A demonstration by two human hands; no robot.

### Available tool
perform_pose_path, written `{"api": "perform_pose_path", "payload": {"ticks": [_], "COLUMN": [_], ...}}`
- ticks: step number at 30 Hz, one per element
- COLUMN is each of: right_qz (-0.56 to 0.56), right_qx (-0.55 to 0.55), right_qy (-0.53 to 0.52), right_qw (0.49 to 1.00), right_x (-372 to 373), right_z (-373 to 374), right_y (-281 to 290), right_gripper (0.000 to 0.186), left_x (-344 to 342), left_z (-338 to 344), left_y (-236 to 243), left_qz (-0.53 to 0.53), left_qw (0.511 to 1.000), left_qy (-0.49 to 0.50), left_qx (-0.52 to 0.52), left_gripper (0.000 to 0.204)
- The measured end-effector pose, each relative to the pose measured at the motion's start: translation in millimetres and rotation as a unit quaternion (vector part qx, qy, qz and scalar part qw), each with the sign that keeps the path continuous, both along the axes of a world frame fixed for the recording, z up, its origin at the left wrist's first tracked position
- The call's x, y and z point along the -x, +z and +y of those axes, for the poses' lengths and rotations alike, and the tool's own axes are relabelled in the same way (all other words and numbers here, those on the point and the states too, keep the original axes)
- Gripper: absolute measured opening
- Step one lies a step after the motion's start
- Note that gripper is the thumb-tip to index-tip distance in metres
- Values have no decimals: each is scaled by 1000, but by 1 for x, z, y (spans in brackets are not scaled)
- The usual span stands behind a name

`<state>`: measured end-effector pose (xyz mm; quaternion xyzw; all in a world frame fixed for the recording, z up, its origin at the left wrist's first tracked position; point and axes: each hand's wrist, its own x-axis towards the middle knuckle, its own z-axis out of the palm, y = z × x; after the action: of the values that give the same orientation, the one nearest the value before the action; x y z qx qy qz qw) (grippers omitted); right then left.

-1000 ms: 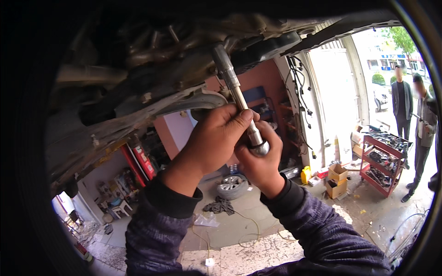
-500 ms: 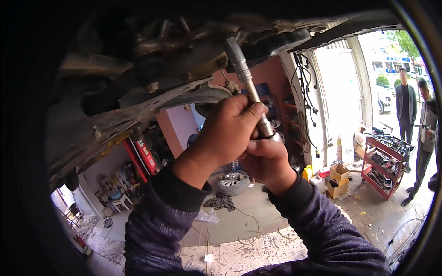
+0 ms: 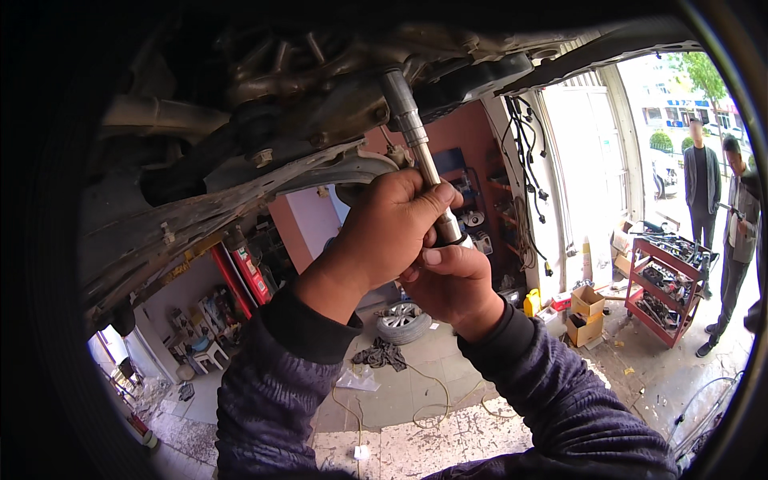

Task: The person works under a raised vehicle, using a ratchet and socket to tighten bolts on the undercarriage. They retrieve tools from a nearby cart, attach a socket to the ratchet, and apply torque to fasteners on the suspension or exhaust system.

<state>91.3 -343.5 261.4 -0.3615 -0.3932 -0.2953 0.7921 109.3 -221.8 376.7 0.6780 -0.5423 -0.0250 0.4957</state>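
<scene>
A long metal socket (image 3: 402, 102) on an extension bar (image 3: 427, 164) points up and slightly left, its top end against or just below the dark underside of a raised car (image 3: 324, 104). My left hand (image 3: 376, 232) is closed around the middle of the bar, thumb along it. Just below, my right hand (image 3: 456, 284) is closed round the bar's lower end, where the wrench head seems to sit; the fingers mostly hide it. Whether the socket is seated on a bolt cannot be made out.
Behind my arms, a wheel (image 3: 403, 322) lies on the floor beside a dark cloth (image 3: 381, 354) and a yellow cord. To the right stand a red tool cart (image 3: 662, 290), cardboard boxes (image 3: 586, 314) and two people (image 3: 702, 184). A red lift post (image 3: 242, 272) rises at the left.
The socket and bar have shifted a little to the left at the top, and both hands have moved slightly left with them. Their grip looks the same.
</scene>
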Motion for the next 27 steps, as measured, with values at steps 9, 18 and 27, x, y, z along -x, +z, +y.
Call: {"api": "perform_pose_path", "payload": {"ticks": [9,18,27], "right_qz": [-106,-104,-14], "right_qx": [13,33,25], "right_qy": [-547,-640,-135], "right_qw": [830,760,990], "right_x": [-5,-10,3], "right_z": [-4,1,-3], "right_y": [15,11,3], "right_gripper": [22,20,21], "left_x": [1,0,-4], "left_z": [-6,-2,-10], "left_y": [-5,-2,-8], "left_qz": [-76,-105,-84], "left_qw": [994,993,991], "left_qy": [-31,36,-32], "left_qx": [68,42,103], "left_gripper": [29,27,33]}}
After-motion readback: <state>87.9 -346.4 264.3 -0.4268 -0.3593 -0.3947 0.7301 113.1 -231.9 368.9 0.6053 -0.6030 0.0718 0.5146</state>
